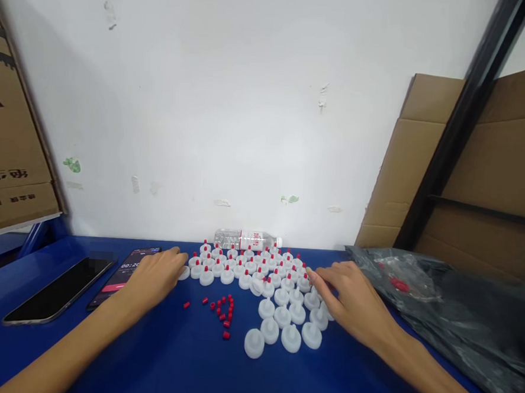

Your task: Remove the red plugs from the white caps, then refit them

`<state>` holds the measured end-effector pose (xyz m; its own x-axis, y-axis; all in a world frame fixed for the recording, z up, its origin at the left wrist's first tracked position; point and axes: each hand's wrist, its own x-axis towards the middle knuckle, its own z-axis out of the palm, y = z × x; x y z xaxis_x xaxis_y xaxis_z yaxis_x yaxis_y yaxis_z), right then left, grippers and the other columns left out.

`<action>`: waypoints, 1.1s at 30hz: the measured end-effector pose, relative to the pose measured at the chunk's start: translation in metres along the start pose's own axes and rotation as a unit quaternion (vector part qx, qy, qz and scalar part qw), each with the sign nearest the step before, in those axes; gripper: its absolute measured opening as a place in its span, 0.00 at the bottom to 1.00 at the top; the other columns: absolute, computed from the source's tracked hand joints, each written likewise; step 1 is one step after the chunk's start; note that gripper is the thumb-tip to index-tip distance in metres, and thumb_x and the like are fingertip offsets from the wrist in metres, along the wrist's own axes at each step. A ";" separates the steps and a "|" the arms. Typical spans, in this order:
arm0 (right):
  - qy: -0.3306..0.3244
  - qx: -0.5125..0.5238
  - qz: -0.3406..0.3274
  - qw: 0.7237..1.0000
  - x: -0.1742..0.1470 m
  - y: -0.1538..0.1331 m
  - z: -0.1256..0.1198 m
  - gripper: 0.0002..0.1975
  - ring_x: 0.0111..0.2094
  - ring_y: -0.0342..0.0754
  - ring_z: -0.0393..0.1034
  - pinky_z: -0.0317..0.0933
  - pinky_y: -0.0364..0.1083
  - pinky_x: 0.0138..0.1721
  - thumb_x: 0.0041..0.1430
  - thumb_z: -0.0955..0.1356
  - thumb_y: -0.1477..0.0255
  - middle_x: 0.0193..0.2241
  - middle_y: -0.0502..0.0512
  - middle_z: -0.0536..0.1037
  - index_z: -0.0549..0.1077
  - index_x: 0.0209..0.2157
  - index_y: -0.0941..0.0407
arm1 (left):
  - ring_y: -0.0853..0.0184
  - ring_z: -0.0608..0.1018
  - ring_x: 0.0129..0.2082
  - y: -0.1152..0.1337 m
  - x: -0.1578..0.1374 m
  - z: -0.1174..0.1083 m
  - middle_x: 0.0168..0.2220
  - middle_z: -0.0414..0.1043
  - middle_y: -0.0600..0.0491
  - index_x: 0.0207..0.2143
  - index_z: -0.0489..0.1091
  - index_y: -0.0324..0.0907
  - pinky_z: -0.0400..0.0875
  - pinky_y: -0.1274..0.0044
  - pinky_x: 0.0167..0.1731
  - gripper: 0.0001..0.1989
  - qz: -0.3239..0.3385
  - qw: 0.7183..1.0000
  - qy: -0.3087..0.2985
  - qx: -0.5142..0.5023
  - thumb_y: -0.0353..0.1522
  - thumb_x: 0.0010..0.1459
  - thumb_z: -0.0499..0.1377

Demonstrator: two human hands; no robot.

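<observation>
nearest me on the blue counter [163, 362] stand the bare white nozzle lids [254, 343], right of the middle, below my right hand; they sit flat with nozzles up, probably because the broad bases steady them. to their left lie the loose red caps [226, 335], scattered on open surface, perhaps so each can be picked out easily. toward the left edge a dark phone [61, 291] and a timer phone [122, 277] lie screen up, likely for reading.

my right hand [349, 294] bends over the lids' right side, thumb and forefinger close together; i can't tell whether they pinch anything. my left hand [157, 273] curls beside one white lid [183, 273], its grip hidden. between them crowd the red-tipped lids [227, 274], seemingly grouped apart from the bare ones. a clear bottle [246, 240] lies along the far edge.
</observation>
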<state>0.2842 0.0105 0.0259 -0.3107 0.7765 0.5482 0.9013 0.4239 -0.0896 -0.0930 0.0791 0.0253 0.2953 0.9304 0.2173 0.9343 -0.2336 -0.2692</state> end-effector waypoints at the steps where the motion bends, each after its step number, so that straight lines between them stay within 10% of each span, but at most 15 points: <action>1: 0.004 0.003 0.000 1.000 0.000 0.000 0.000 0.24 0.25 0.47 0.62 0.54 0.50 0.39 0.74 0.57 0.64 0.20 0.49 0.68 0.66 0.22 0.54 | 0.53 0.81 0.37 -0.001 0.000 -0.001 0.38 0.77 0.42 0.37 0.74 0.39 0.65 0.73 0.30 0.13 -0.002 1.000 -0.002 0.001 0.27 0.67 0.50; 9: 0.043 0.059 -0.042 0.996 -0.004 -0.017 -0.010 0.14 0.34 0.51 0.70 0.59 0.51 0.41 0.73 0.60 0.66 0.32 0.55 0.78 0.75 0.40 0.53 | 0.59 0.81 0.31 0.020 -0.012 -0.037 0.37 0.78 0.48 0.40 0.70 0.42 0.58 0.76 0.24 0.13 -0.014 0.993 0.105 -0.045 0.37 0.72 0.49; 13: 0.043 0.100 -0.112 0.988 -0.012 -0.037 -0.011 0.18 0.48 0.55 0.72 0.64 0.55 0.50 0.69 0.66 0.65 0.49 0.60 0.78 0.67 0.58 0.50 | 0.66 0.78 0.25 0.064 -0.033 -0.038 0.34 0.77 0.52 0.39 0.68 0.43 0.62 0.77 0.22 0.13 0.172 0.935 0.275 -0.140 0.36 0.73 0.47; 17: 0.014 0.120 -0.177 0.977 -0.021 -0.061 -0.007 0.28 0.55 0.56 0.71 0.58 0.58 0.62 0.64 0.70 0.61 0.55 0.59 0.76 0.62 0.63 0.49 | 0.69 0.79 0.25 0.103 -0.058 -0.033 0.35 0.78 0.52 0.42 0.65 0.44 0.66 0.78 0.21 0.08 0.294 0.875 0.306 -0.231 0.32 0.73 0.48; 26: 0.029 0.202 -0.190 0.960 -0.026 -0.081 0.002 0.10 0.36 0.48 0.79 0.65 0.50 0.53 0.67 0.68 0.66 0.38 0.53 0.83 0.71 0.47 0.53 | 0.66 0.72 0.20 0.115 -0.068 -0.024 0.31 0.73 0.52 0.35 0.60 0.46 0.59 0.73 0.18 0.08 0.332 0.878 0.204 -0.279 0.27 0.67 0.45; 33: 0.148 0.096 -0.173 0.969 -0.013 -0.029 -0.002 0.16 0.44 0.52 0.78 0.63 0.55 0.54 0.66 0.63 0.77 0.46 0.57 0.82 0.70 0.54 0.52 | 0.68 0.71 0.25 0.086 -0.051 -0.039 0.25 0.68 0.57 0.29 0.59 0.45 0.58 0.74 0.26 0.17 0.248 0.901 0.092 -0.344 0.33 0.73 0.42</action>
<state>0.2632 -0.0127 0.0235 -0.4584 0.4178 0.7844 0.6778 0.7352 0.0045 -0.0203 0.0006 0.0281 0.6797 0.6156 0.3987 0.5618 -0.7865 0.2566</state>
